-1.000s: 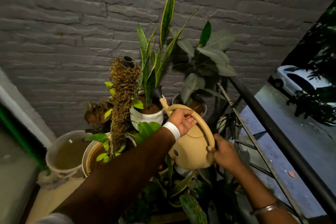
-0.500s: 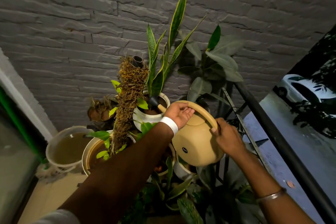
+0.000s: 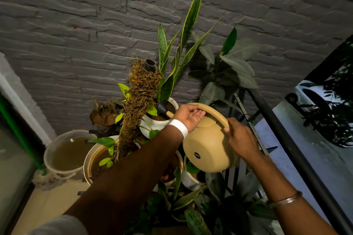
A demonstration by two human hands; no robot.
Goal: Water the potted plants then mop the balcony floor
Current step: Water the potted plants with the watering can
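Both arms stretched forward, left hand palm-up — hooked in a grip, right hand clasped, knuckles up

You have tipped the watering can further, its base now turned up toward you. Its black rose has dropped from above the white pot rim to just over that pot's soil.

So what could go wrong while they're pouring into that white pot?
The watering can is tipped steeply, so the white pot may overflow. The left hand reaches past the moss pole; its forearm could knock it. If the right hand slips, the can might fall onto the small pots below.
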